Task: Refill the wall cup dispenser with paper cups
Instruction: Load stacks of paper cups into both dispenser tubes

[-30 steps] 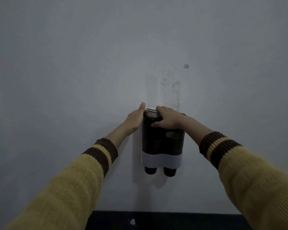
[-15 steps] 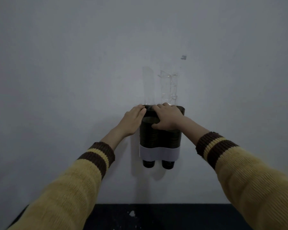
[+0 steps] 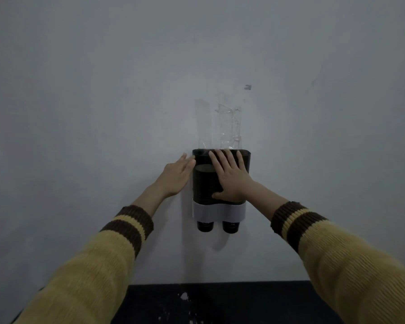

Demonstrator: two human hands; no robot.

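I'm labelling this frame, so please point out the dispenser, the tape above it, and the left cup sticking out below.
dispenser [image 3: 202, 188]: head view, dark front of left tube.
tape [image 3: 229, 127]: head view, crinkled clear strip.
left cup [image 3: 205, 226]: head view, dark bottom end.

The scene is dim and bluish-grey, with corners darkening. A soft shadow falls below and left of the dispenser [image 3: 220, 183] on the wall [image 3: 103, 90]. Sleeves [image 3: 360, 265] stretch at the wide-angle edges.
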